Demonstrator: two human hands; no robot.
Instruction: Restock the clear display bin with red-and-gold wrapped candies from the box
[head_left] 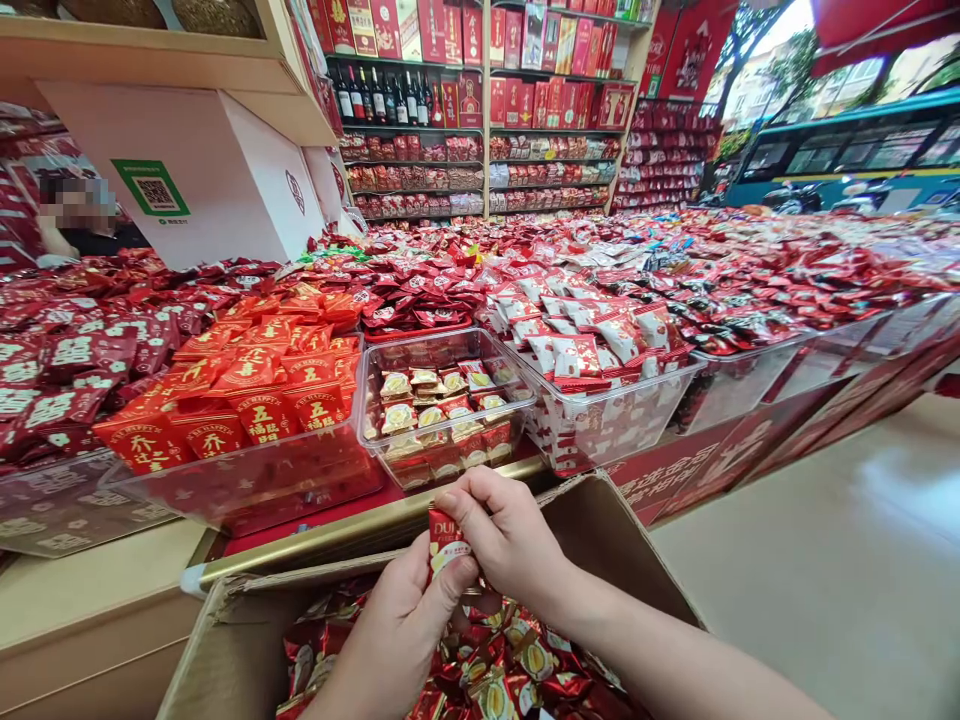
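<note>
Over the cardboard box [225, 640], the left hand [397, 625] and right hand [514, 540] have their fingers closed on one red packet [444, 545] (label half hidden). It is best pinched lightly by its edges, kept above the box.

Both hands are bare, left hand [401, 615] and right hand [506, 545]; forearms uncovered to frame edge, fingernails short, plain.

Clear bins [615, 425] of red sweets crowd the surface [337, 533]. Bottles [382, 97] line a back shelf [555, 130]. A white box [217, 170] stands left.
</note>
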